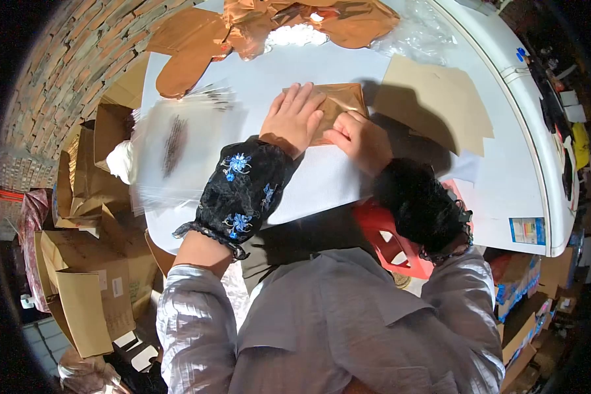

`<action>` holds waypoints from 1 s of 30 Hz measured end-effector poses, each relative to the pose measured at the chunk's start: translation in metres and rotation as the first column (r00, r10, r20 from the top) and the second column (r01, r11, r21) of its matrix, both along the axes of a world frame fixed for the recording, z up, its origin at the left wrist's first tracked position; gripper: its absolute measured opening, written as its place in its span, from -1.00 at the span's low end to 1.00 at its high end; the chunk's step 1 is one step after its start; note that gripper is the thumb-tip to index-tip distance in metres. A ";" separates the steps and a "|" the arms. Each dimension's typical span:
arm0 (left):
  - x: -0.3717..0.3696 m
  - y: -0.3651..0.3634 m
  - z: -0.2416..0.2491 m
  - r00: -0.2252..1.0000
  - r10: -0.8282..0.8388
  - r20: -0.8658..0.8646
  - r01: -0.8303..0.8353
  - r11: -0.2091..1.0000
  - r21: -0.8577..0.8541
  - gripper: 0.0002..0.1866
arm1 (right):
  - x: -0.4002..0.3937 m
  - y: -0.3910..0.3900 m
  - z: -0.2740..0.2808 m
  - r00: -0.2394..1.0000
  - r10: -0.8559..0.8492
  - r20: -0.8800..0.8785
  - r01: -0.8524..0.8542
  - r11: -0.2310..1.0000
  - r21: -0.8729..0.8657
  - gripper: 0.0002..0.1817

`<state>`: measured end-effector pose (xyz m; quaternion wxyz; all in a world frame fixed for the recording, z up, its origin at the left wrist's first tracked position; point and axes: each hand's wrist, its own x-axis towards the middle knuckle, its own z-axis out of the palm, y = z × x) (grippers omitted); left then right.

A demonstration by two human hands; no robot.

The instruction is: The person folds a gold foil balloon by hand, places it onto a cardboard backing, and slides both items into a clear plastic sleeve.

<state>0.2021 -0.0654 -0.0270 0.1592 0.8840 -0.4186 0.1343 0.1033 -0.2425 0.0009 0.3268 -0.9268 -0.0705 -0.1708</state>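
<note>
A shiny copper-coloured sheet or packet [341, 98] lies flat on the white table [249, 79]. My left hand [294, 118] rests on its left part, palm down with the fingers stretched out. On its right edge is my right hand [360, 139], its fingers curled in and the thumb against the index finger; whether anything is pinched there is too small to tell. Left of my hands lies a fanned stack of clear plastic bags [184, 141]. Tan cardboard sheets [433, 105] are to the right.
Copper-coloured foil pieces [243, 33] spread along the table's far side, beside crumpled clear plastic [417, 33]. Open cardboard boxes [98, 289] stand at the left below the table. A red stool [391, 243] is under my right forearm. A brick wall [85, 72] rises at the left.
</note>
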 end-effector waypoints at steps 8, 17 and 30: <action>0.002 -0.001 0.014 0.965 -0.049 -0.256 0.063 0.997 0.043 -0.24 | 0.006 -0.012 -0.003 0.998 0.064 -0.004 -0.064 0.998 0.023 -0.69; 0.016 0.003 0.026 0.912 -0.036 -0.408 0.148 0.957 0.248 0.15 | 0.016 -0.020 -0.001 0.983 0.108 -0.148 -0.098 0.993 0.072 -0.68; 0.012 -0.004 0.031 0.897 -0.018 -0.442 0.158 0.946 0.282 0.14 | 0.010 -0.024 -0.003 0.991 0.104 -0.089 -0.101 0.994 0.031 -0.69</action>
